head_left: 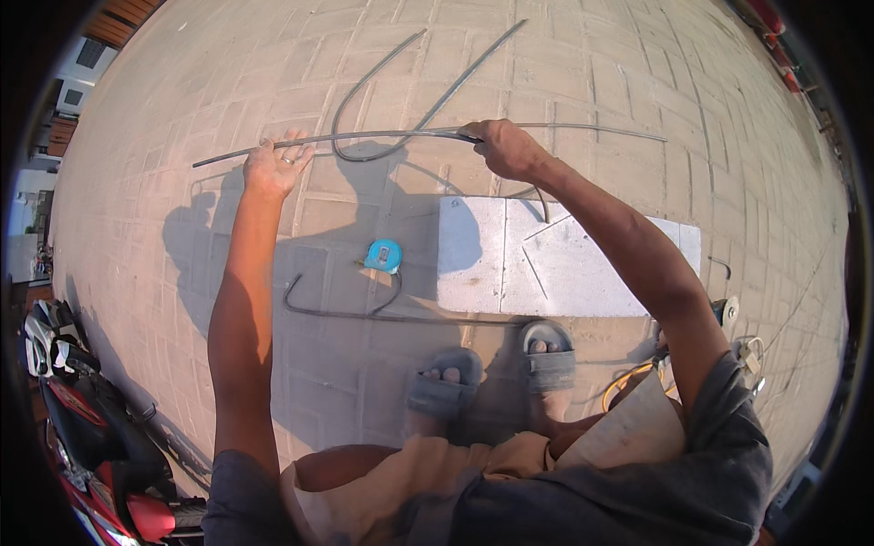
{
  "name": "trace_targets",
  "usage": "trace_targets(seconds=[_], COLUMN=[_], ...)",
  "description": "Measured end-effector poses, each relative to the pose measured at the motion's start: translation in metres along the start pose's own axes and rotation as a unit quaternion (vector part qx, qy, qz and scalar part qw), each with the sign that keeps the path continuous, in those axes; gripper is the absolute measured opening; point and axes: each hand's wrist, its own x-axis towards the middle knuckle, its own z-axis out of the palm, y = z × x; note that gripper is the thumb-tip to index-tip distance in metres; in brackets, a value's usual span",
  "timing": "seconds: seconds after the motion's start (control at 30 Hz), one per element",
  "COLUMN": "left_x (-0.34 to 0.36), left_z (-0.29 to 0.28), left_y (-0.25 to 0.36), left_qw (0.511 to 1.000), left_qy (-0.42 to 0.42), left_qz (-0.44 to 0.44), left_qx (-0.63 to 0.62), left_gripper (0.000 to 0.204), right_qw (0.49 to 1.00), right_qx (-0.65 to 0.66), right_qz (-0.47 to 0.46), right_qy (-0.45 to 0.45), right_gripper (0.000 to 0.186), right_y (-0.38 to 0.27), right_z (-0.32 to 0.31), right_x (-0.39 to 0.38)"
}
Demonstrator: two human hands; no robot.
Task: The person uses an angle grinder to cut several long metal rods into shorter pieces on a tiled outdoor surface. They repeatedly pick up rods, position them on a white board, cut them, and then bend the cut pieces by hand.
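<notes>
- A long dark rod is held above the paving, roughly crosswise in front of the body; only a slight curve is seen along the stretch between the hands, with no hook at its left end.
- It is clasped near its right portion by the closed right hand; at the other side it is carried lightly between thumb and straightened fingers by the left hand. Whether it runs on past the right fist cannot be told.
- Beyond it, a wide hooked rod is laid on the paving, its curve passing under the held one in this view; this piece appears already shaped.
- Nearer the feet, a second bent rod is seen with upturned ends, apparently shaped as well.
- From this, at least two pieces are judged to be formed, while the held one is judged unfinished; how many are left cannot be told.
- A blue tape measure is set on the paving beside a white block, on which thin dark lines or slivers are shown.
- Farther right, a grinder is partly hidden by the arm.
</notes>
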Motion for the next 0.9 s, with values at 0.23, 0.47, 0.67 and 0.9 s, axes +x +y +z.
trace_targets(seconds=[0.23,0.47,0.67,0.9], left_x=[0.022,0.036,0.04,0.052], left_z=[0.019,0.014,0.027,0.024], left_y=[-0.1,-0.162,-0.157,-0.132], left_qw=[0.986,0.96,0.884,0.806], left_qy=[-0.012,-0.045,-0.127,-0.137], left_qz=[-0.164,-0.233,-0.206,0.026], left_qx=[0.024,0.147,0.401,0.575], left_gripper=[0.047,0.037,0.027,0.024], right_qw=[0.992,0.961,0.882,0.933], right_qx=[-0.104,-0.274,-0.385,-0.345], right_qz=[-0.017,0.047,0.214,0.103], right_qy=[0.064,0.006,-0.17,0.009], right_gripper=[0.043,0.032,0.019,0.03], right_y=[0.119,0.134,0.165,0.214], right_z=[-0.022,-0.022,-0.04,-0.024], right_x=[0.036,0.004,0.003,-0.008])
